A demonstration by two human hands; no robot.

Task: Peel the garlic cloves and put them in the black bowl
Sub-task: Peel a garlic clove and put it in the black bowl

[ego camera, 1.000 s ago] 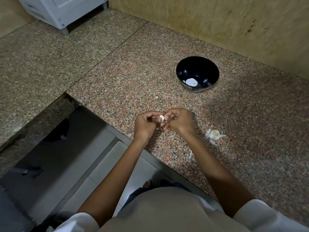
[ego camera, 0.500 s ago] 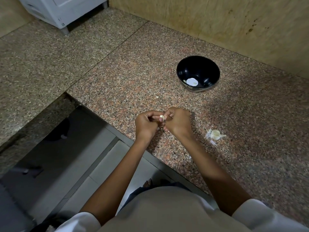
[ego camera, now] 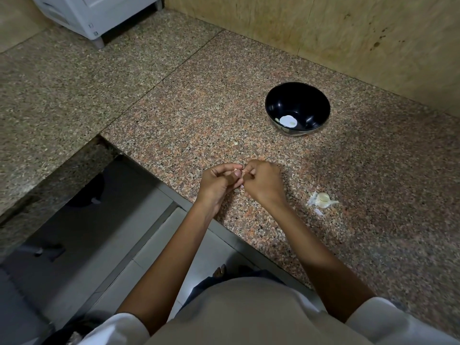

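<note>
On granite counter [ego camera: 199,108] by wall [ego camera: 323,26], left hand [ego camera: 216,183] and right hand [ego camera: 263,183] pinching garlic clove [ego camera: 242,173]

counter [ego camera: 174,108]: speckled granite, polished, low sheen. wall [ego camera: 323,33]: bare plywood, matt, grain visible, dark stains. black bowl [ego camera: 311,103]: glossy and smooth inside, with a bright metal-looking band at its base. loose garlic clove [ego camera: 323,199]: pale, smooth, with dry papery skin flakes [ego camera: 312,201] beside it. cabinet [ego camera: 99,11]: white, smooth, plastic or painted metal — i cannot tell which. my sleeve [ego camera: 373,317]: white cloth, matt. held clove [ego camera: 242,173]: too small to judge.
</note>
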